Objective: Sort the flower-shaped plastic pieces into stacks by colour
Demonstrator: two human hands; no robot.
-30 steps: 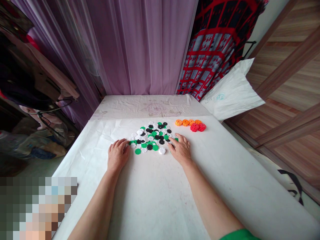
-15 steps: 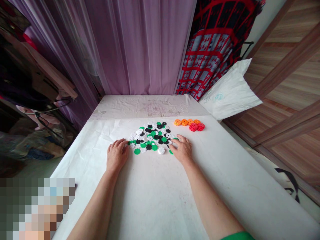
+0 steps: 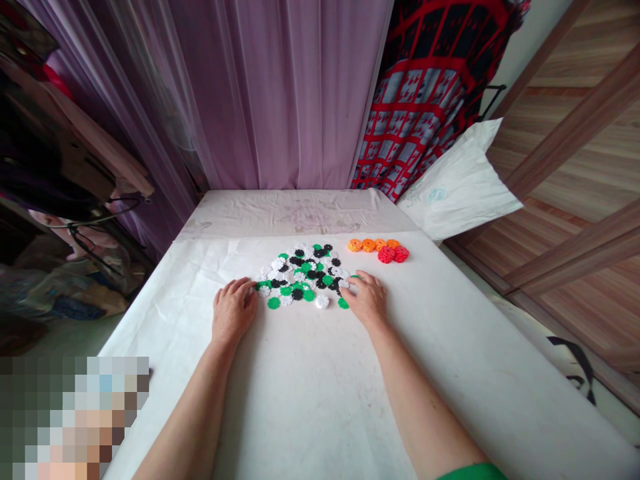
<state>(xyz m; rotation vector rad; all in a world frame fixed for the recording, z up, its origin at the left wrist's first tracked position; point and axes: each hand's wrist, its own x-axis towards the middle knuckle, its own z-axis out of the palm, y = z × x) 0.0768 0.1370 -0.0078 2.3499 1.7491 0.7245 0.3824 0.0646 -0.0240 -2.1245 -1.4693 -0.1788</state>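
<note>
A heap of notched plastic discs (image 3: 303,273) in green, black and white lies flat on the white table cover (image 3: 310,373). My left hand (image 3: 233,310) rests palm down at the heap's left edge, fingers loosely bent, fingertips by a green disc. At the right edge lies my right hand (image 3: 367,298), its fingers apart and touching or almost touching the outer discs. A white disc stack (image 3: 322,302) sits at the near side of the heap. Behind my right hand are several orange disc stacks (image 3: 369,245) in a row, with red disc stacks (image 3: 393,255) in front of them.
A purple curtain (image 3: 280,100) hangs behind the table. To the right are a white bag (image 3: 460,180) at the table's edge, a red patterned cloth (image 3: 405,127) and a wooden wardrobe (image 3: 585,153). Clothes (image 3: 75,127) hang at the left.
My right hand has shifted very slightly to the right, away from the heap, uncovering more of a green disc. My left hand stays almost still.
</note>
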